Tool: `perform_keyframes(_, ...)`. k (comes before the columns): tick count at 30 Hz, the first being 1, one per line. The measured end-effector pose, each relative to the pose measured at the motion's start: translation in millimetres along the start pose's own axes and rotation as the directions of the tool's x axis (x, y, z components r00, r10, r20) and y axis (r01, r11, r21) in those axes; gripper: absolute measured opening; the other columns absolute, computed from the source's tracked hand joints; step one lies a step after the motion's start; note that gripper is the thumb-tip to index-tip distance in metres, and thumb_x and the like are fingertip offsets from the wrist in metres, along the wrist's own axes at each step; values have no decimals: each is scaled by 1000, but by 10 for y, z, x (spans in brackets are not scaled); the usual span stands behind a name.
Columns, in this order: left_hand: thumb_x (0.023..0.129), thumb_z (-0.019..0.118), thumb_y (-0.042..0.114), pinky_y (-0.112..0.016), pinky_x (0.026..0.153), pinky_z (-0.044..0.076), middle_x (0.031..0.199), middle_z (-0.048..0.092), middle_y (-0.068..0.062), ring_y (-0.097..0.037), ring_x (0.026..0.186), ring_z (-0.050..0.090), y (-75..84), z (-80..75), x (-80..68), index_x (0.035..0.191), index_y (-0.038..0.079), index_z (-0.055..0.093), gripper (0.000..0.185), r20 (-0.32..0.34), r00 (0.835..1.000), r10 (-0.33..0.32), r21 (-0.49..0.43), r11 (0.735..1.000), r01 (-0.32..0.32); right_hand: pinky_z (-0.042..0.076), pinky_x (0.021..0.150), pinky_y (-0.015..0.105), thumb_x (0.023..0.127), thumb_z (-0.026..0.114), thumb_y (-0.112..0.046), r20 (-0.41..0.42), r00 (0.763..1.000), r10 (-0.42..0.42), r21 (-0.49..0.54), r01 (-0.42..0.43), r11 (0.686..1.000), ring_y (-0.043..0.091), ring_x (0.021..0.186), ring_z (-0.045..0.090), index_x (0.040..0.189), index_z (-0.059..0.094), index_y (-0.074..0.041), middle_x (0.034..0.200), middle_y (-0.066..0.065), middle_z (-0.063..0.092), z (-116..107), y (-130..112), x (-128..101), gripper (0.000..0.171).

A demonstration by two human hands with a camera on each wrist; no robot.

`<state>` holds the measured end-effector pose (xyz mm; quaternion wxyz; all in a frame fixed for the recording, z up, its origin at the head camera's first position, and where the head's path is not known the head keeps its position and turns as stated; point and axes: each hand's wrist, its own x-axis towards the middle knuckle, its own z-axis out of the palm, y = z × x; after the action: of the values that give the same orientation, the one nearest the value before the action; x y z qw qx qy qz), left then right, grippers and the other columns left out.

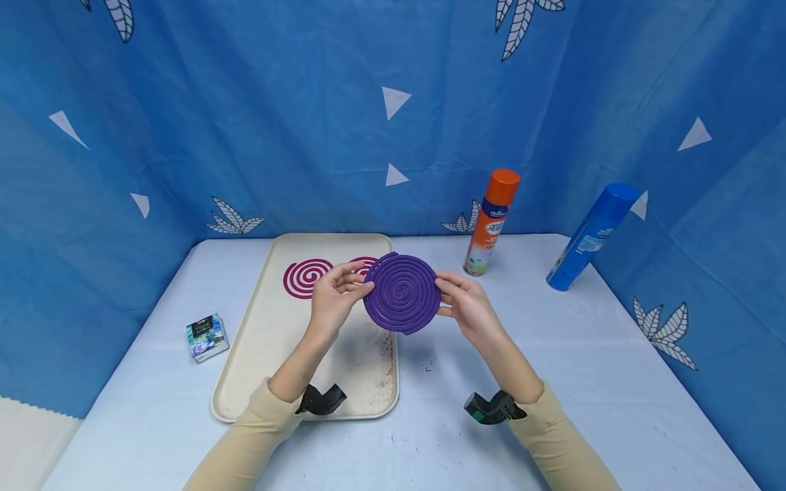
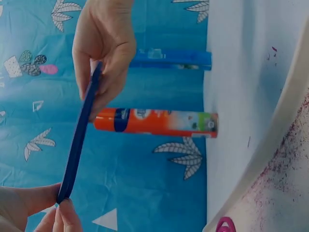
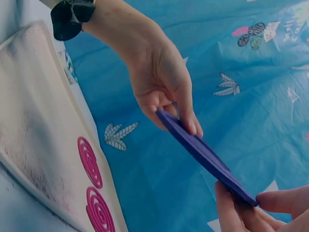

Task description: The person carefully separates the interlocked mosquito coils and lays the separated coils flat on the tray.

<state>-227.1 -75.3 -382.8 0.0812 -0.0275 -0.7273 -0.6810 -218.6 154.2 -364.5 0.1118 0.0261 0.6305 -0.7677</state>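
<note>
A purple mosquito coil (image 1: 402, 293), a tightly wound flat disc, is held up in front of me over the tray's right edge. My left hand (image 1: 334, 300) pinches its left rim between thumb and fingers. On the opposite rim, my right hand (image 1: 469, 307) grips it the same way. Edge-on in the left wrist view, the coil (image 2: 79, 140) shows as a thin slab with a seam along part of its edge. Two pink mosquito coils lie on the tray behind: one (image 1: 308, 278) is in plain sight, the other (image 1: 362, 262) partly hidden by the left hand and purple coil.
The cream tray (image 1: 288, 368) has reddish crumbs along its right side. Left of it sits a small patterned box (image 1: 207, 337). An orange spray can (image 1: 491, 221) and a blue spray can (image 1: 591, 237) stand at the back right, before a blue curtain (image 1: 307, 123).
</note>
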Motion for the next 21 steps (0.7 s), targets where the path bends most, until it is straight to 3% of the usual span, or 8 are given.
perform_keyframes(3, 80, 73, 0, -16, 71, 56, 83, 65, 1, -2, 71, 63, 2, -33, 31, 119, -4, 60, 41, 39, 999, -35, -65, 997, 37, 59, 68, 22, 97, 51, -12, -35, 999, -16, -73, 14, 997, 5, 74, 65, 128, 52, 5, 85, -10, 68, -30, -3, 16, 34)
perform_keyframes(5, 82, 71, -1, -16, 72, 57, 81, 63, 6, -1, 71, 63, 9, -59, 57, 123, -6, 56, 44, 93, 991, -92, -138, 985, 104, 59, 69, 23, 96, 54, -11, -35, 999, -33, -93, 30, 995, 6, 75, 66, 128, 52, 6, 85, -10, 68, -51, -3, 28, 36)
perform_keyframes(9, 85, 66, -2, -14, 70, 56, 77, 61, 10, 0, 70, 63, 30, -103, 107, 134, -6, 46, 52, 198, 950, -242, -286, 913, 292, 59, 72, 24, 95, 56, -10, -5, 999, -52, -98, 51, 994, 6, 79, 66, 129, 52, 8, 89, -11, 69, -78, -1, 44, 39)
perform_keyframes(12, 87, 64, -1, -13, 68, 54, 76, 62, 10, 0, 69, 62, 39, -121, 128, 136, -4, 43, 53, 228, 926, -300, -337, 868, 364, 59, 72, 25, 95, 57, -9, 16, 999, -49, -74, 50, 996, 7, 80, 66, 128, 54, 6, 91, -10, 69, -87, -5, 48, 37)
perform_keyframes(14, 87, 64, -1, -13, 68, 54, 76, 62, 10, 0, 69, 62, 43, -120, 127, 134, -2, 46, 50, 211, 932, -295, -335, 874, 352, 59, 72, 25, 94, 56, -8, 30, 999, -38, -38, 39, 998, 7, 81, 66, 123, 60, 2, 91, -9, 69, -88, -9, 48, 30)
perform_keyframes(16, 85, 66, -2, -14, 70, 56, 76, 62, 10, 0, 69, 63, 45, -112, 117, 131, -2, 49, 49, 174, 953, -247, -317, 902, 291, 60, 72, 26, 95, 55, -5, 45, 999, -21, 11, 21, 1000, 8, 80, 67, 113, 65, -5, 91, -7, 70, -88, -14, 45, 21)
perform_keyframes(19, 81, 70, -4, -17, 70, 57, 76, 64, 10, -1, 68, 63, 51, -90, 90, 124, -4, 55, 45, 87, 989, -122, -250, 958, 140, 60, 70, 27, 94, 53, -2, 61, 998, 21, 78, -26, 997, 8, 77, 68, 97, 68, -14, 88, -5, 71, -82, -21, 38, 18)
perform_keyframes(21, 79, 72, -4, -17, 68, 57, 77, 65, 8, -2, 67, 62, 51, -79, 71, 118, -4, 60, 40, 36, 999, -29, -184, 982, 35, 60, 69, 27, 94, 53, -1, 63, 997, 55, 107, -61, 992, 9, 76, 69, 92, 67, -16, 86, -5, 71, -80, -24, 34, 21)
